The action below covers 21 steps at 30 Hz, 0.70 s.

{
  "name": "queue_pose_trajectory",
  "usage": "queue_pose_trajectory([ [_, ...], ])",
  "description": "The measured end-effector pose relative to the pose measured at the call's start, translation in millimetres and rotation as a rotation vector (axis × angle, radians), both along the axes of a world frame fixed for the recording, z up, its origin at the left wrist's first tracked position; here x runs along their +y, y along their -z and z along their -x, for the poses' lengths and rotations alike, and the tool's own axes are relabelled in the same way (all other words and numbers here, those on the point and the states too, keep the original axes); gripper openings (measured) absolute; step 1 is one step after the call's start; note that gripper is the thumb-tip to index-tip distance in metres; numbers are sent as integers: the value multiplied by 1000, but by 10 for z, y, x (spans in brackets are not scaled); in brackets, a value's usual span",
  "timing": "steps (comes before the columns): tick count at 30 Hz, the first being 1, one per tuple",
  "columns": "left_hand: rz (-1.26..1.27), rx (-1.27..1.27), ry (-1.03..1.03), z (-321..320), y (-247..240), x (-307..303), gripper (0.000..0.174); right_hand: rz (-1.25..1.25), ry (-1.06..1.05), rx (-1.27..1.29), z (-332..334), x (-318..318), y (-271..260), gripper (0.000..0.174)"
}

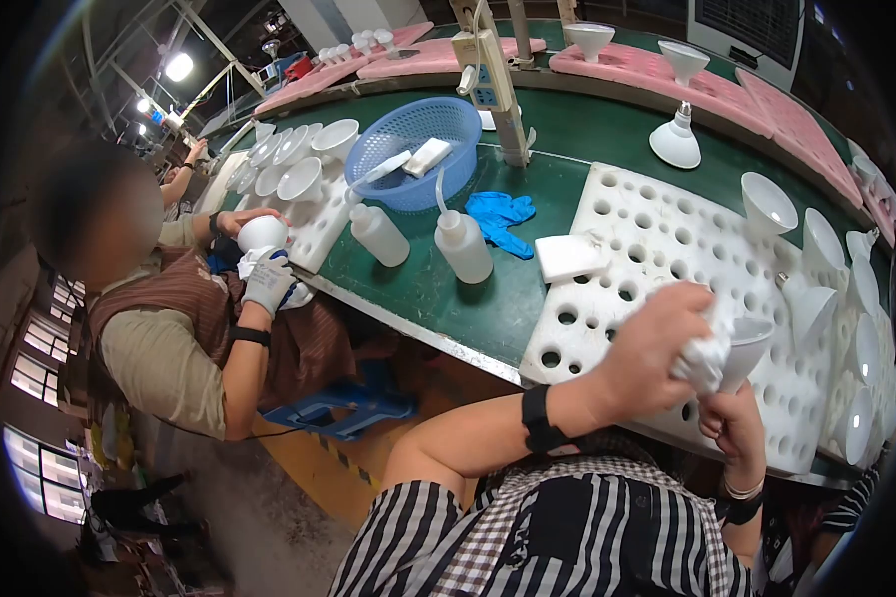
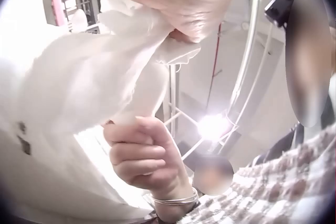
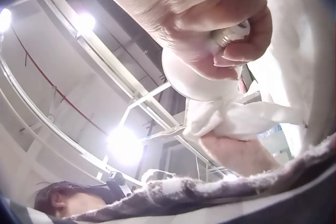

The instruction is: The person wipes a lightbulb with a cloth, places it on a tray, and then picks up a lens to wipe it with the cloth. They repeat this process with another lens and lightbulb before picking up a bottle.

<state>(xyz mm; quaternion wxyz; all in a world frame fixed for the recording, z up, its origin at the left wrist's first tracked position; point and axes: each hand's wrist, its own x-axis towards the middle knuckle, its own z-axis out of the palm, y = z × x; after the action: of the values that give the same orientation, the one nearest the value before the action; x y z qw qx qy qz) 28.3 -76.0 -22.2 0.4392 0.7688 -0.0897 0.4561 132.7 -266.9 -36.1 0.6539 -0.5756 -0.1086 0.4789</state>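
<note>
My right hand (image 1: pixel 735 423) grips a white cone-shaped lamp bulb (image 1: pixel 749 350) by its narrow end. In the right wrist view the metal screw base (image 3: pixel 232 34) shows between the curled fingers, with the white shade (image 3: pixel 191 79) beyond. My left hand (image 1: pixel 657 343) holds a crumpled white cloth (image 1: pixel 705 360) against the side of the bulb. Seen from the left wrist, the cloth (image 2: pixel 89 77) hangs in front of the bulb and hides much of it. Both hands are over the near part of a white foam board with holes (image 1: pixel 657 214).
More white bulbs (image 1: pixel 770 204) stand along the board's right side. A white block (image 1: pixel 570 257), blue gloves (image 1: pixel 503 219), two squeeze bottles (image 1: pixel 465 249) and a blue basket (image 1: pixel 368 129) lie to the left. Another person (image 1: pixel 169 328) wipes a bulb at far left. A socket post (image 1: pixel 493 85) rises behind.
</note>
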Motion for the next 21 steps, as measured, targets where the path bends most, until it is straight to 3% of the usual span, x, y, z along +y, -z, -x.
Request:
queue_pose_trajectory([
  [1,3,0,1,-10,-78,-56,47,-33,-15,-8,35,30,-6,19],
  [2,-113,15,42,-33,-147,-113,52,118,44,-18,119,68,-93,28],
  [4,-285,75,98,-57,-185,-127,63,142,-3,-31,181,94,-184,27],
  [9,-4,397,301,-47,-278,-94,53,144,-179,-72,73,-41,-156,19],
  [11,42,451,376,-30,-287,-94,50,214,-253,-205,30,-90,-153,26],
  [13,204,542,549,-119,-255,-40,49,100,-319,-595,95,-99,-31,40],
  [14,357,622,598,-138,-248,-51,45,161,-494,-641,114,-82,-91,55],
  [15,351,621,596,-161,-221,-58,45,173,-519,-580,169,-73,-148,64],
  [17,665,775,516,-204,-150,-45,39,100,-435,-490,156,-52,-109,63],
  [19,697,802,423,-238,-97,-23,35,106,-426,-501,125,-92,-188,60],
  [21,1000,953,291,-271,-6,21,31,111,-425,-497,110,-122,-272,57],
])
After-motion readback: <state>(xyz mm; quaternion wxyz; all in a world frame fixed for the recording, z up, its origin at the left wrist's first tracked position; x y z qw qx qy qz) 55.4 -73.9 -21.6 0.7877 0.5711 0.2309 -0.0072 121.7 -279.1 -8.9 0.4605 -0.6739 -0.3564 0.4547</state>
